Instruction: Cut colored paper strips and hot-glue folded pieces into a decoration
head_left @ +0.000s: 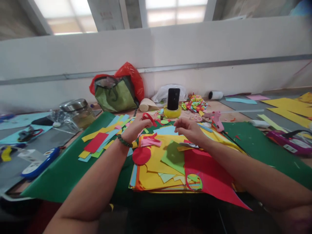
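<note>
Between the fingers of my left hand [137, 127] is a curled red strip [150, 119], its loop standing above the fingertips. My right hand [187, 128] hovers across from it with thumb and fingers curled together; whatever they pinch, if anything, is too small to make out. Under both hands lies a stack of coloured sheets [156, 167], yellow on top. On it rest a red paper circle [141, 156], pink strips [151, 140], a green sheet [173, 156] and a large red sheet [207, 172]. Scissors [188, 145] lie below my right wrist.
Cut paper rectangles [97, 142] spread left on the green mat [65, 165]. A phone [173, 99] stands in a yellow tape roll [172, 112] behind. A pink glue gun [216, 121] stands beyond my right hand. Farther left are a glass jar [81, 115] and a green bag [115, 94].
</note>
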Demonstrator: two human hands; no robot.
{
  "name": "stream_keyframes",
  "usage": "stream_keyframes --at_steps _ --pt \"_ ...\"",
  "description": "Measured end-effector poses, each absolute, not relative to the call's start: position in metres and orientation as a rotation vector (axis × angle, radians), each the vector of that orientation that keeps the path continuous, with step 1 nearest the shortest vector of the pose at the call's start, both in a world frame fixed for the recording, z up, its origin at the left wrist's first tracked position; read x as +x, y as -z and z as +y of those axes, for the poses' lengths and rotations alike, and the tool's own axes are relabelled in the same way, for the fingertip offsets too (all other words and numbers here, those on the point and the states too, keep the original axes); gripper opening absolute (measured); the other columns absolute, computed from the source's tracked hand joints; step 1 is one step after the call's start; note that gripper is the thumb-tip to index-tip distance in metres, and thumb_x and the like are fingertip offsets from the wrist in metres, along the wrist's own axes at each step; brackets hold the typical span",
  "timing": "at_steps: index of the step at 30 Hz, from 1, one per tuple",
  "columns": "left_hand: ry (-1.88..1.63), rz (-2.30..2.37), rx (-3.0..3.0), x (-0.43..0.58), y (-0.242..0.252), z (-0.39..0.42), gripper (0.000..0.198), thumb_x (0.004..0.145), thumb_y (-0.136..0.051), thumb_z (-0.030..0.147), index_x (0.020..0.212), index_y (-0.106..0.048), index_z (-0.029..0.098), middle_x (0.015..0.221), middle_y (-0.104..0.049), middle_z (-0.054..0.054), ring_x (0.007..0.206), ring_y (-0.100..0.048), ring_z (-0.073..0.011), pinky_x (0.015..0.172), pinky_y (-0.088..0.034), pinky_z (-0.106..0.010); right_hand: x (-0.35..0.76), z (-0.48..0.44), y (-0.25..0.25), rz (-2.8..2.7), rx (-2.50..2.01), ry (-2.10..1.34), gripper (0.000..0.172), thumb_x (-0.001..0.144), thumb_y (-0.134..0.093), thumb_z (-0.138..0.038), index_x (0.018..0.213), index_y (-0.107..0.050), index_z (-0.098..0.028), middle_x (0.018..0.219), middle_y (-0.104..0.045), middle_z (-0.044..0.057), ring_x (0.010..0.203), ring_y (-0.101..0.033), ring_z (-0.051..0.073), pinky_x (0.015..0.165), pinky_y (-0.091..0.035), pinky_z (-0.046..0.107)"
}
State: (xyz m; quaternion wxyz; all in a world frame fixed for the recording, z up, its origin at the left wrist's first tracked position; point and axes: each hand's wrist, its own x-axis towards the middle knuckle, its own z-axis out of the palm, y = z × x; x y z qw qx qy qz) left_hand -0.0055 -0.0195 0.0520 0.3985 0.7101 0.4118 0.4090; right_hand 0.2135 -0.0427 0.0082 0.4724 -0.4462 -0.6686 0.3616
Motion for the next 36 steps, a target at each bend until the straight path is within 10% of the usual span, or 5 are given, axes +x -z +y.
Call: stream_keyframes --at_steps 9,20,36 --pt "-0.613 1.323 2.065 -0.018 -0.044 -0.005 0.026 0.055 -0.06 0.02 0.039 -0.04 0.02 0.042 -0.034 0.004 0.046 -0.029 -0.0109 0.046 -0.017 -0.028 0.21 -0.045 0.013 -1.988 -1.183 -0.479 0.013 0.074 -0.052 -0.023 0.083 -0.061 -0.019 0.068 -0.063 0.0 0.059 -0.053 0.013 0.061 -0.043 0.026" --pt "-0.564 1.321 2.104 -0.029 -0.041 0.006 0.011 0.056 -0.052 0.021 0.047 -0.046 0.018 0.048 -0.043 0.004 0.052 -0.039 -0.0121 0.049 -0.025 -0.025 0.158 -0.023 -0.021 -2.272 -1.549 -0.482 0.025 0.082 -0.061 -0.032 0.1 -0.064 -0.015 0.087 -0.07 0.007 0.075 -0.062 0.018 0.06 -0.039 0.025" --pt "-0.96 1.195 1.661 -0.033 -0.041 0.017 0.007 0.057 -0.05 0.012 0.052 -0.053 0.016 0.055 -0.055 0.003 0.058 -0.052 -0.0105 0.061 -0.044 -0.023 0.126 -0.018 -0.018 -2.541 -1.466 -0.352 0.01 0.069 -0.066 -0.025 0.067 -0.072 -0.017 0.068 -0.069 0.004 0.063 -0.056 0.016 0.051 -0.029 0.025"
